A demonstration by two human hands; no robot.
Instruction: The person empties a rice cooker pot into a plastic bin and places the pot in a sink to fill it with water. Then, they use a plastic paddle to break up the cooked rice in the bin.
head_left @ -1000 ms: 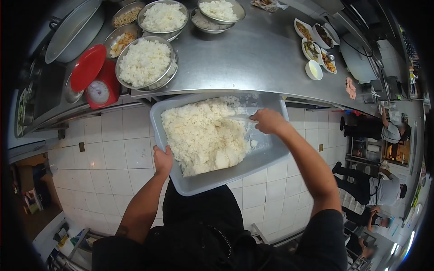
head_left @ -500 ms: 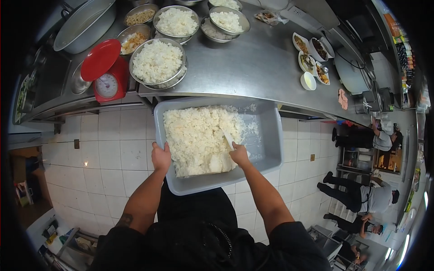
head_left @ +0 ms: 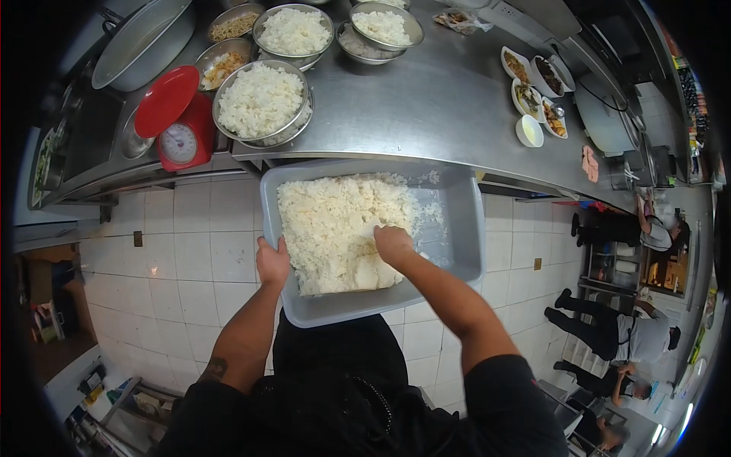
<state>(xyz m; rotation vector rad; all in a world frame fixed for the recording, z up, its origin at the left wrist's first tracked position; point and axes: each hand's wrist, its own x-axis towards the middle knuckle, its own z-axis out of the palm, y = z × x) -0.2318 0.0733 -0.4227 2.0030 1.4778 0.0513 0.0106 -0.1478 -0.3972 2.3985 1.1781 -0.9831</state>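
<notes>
At the frame's centre, left hand grips the tub's left rim; right hand is curled closed at the rice, its hold hidden. Working rice seems the step, calling for steady tub

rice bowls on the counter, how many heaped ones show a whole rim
3: a near bowl beside the red scale, a middle bowl behind that, a right bowl farther along. Others are partly hidden underneath or cut off above.
</notes>
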